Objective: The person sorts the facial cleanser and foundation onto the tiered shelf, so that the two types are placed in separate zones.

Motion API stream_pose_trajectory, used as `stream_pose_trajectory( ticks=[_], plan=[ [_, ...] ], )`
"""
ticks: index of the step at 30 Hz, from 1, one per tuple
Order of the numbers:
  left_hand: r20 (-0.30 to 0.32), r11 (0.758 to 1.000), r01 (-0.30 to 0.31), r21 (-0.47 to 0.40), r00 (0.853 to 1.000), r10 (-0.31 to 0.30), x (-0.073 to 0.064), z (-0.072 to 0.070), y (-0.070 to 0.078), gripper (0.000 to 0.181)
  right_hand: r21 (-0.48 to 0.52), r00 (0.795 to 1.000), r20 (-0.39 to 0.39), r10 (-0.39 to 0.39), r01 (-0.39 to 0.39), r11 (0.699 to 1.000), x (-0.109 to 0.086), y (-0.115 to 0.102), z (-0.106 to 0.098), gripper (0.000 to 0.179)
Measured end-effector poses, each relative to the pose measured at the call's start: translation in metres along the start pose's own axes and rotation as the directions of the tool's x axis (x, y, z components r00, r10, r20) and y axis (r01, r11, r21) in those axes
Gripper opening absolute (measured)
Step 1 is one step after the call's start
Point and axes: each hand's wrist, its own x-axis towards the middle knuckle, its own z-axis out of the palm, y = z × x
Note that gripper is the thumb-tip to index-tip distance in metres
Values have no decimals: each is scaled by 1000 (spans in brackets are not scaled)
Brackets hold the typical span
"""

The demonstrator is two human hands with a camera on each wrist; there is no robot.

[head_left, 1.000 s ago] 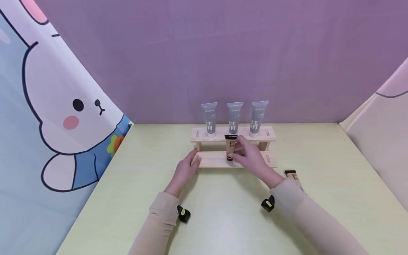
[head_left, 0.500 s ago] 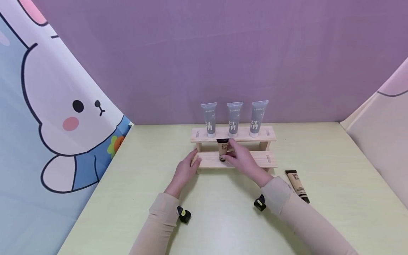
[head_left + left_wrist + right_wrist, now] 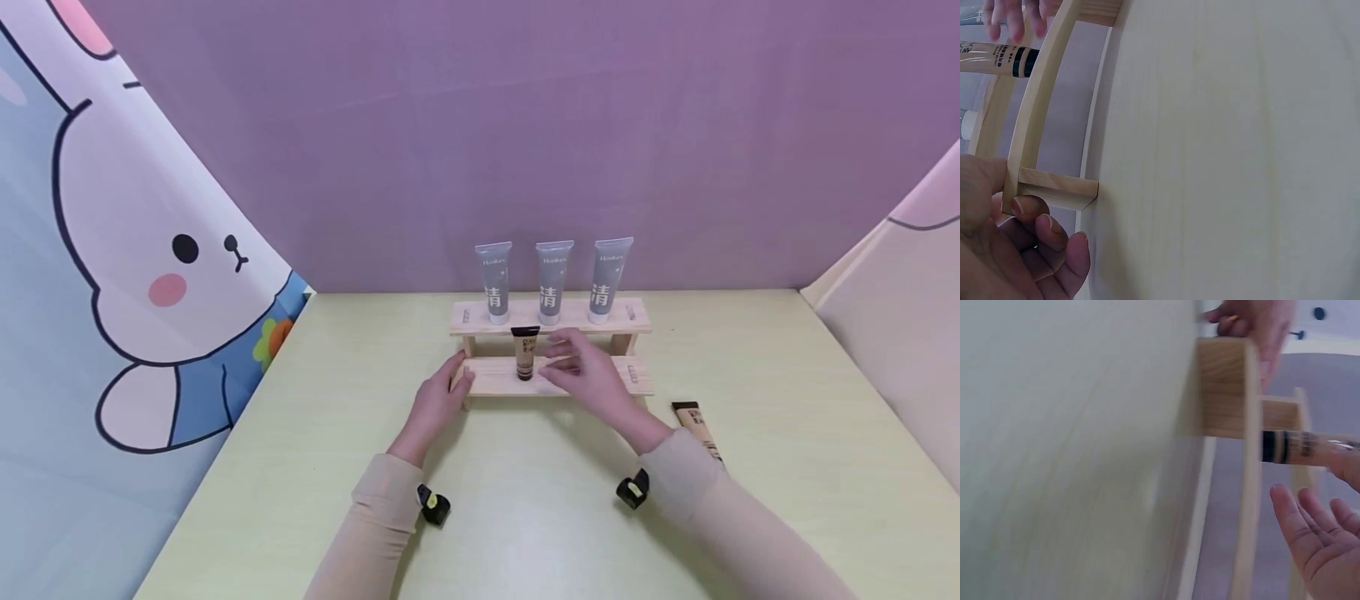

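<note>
A small beige tube [image 3: 525,357] with a black cap and black top edge stands upright on the lower tier of a two-tier wooden rack [image 3: 592,385]. My right hand [image 3: 588,379] is just right of this tube, its fingers spread apart and holding nothing. In the right wrist view the thumb overlaps the tube [image 3: 1300,448]; whether it touches cannot be told. My left hand [image 3: 438,396] grips the left end of the lower tier, thumb on top and fingertips beneath, as the left wrist view shows.
On the upper tier stand three grey tubes [image 3: 553,283], spaced apart, caps down. Another beige tube [image 3: 694,423] lies on the table [image 3: 787,375] right of the rack, partly hidden by the right sleeve. A purple cloth [image 3: 480,150] hangs behind the table.
The beige tube moved left along the lower tier in my right hand. That hand then let go and shifted right. My left hand stayed on the rack.
</note>
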Motion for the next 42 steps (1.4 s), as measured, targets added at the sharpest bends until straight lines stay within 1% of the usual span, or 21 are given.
stream_pose_trajectory(
  ticks=[4,6,10,13,16,20,25,27,31,33,35,38,42],
  plan=[
    [-3,1000,3,5,1000,-3,0,-1,1,52,32,1000,-4,9,-9,999,-14,1,-21,37],
    [-2,1000,6,11,1000,-6,0,-2,1,52,5,1000,-8,6,-6,1000,-22,2,-33,32],
    [3,1000,5,22,1000,-6,0,-3,2,53,-83,1000,-19,1,-3,997,-40,7,-56,27],
    [5,1000,6,22,1000,-6,0,-4,2,53,-135,999,-24,26,-29,990,-54,11,-72,27],
    [7,1000,9,20,1000,-10,0,-5,2,53,-179,997,-30,69,-73,981,-66,15,-86,28],
    [9,1000,13,16,1000,-13,0,-6,2,53,-246,990,-42,131,-138,959,-79,21,-103,29],
    [2,1000,10,11,1000,-10,1,-5,-1,53,-328,981,-29,190,-189,926,-90,24,-117,33],
    [4,1000,5,9,1000,-5,1,-4,-1,53,-380,978,-34,206,-203,902,-95,26,-121,33],
    [11,1000,3,3,1000,-3,1,-3,-1,53,-491,971,-56,234,-231,840,-104,32,-129,25],
    [11,1000,2,4,1000,-2,1,-2,-1,53,-517,962,-48,268,-254,818,-107,35,-132,23],
    [9,1000,6,7,1000,-6,1,-1,-1,53,-521,949,-29,313,-282,805,-111,38,-136,23],
    [7,1000,7,11,1000,-7,1,0,-1,52,-506,922,3,387,-333,796,-114,40,-138,26],
    [9,1000,9,13,1000,-10,1,0,-1,53,-496,904,19,428,-363,789,-115,43,-138,32]
  ],
)
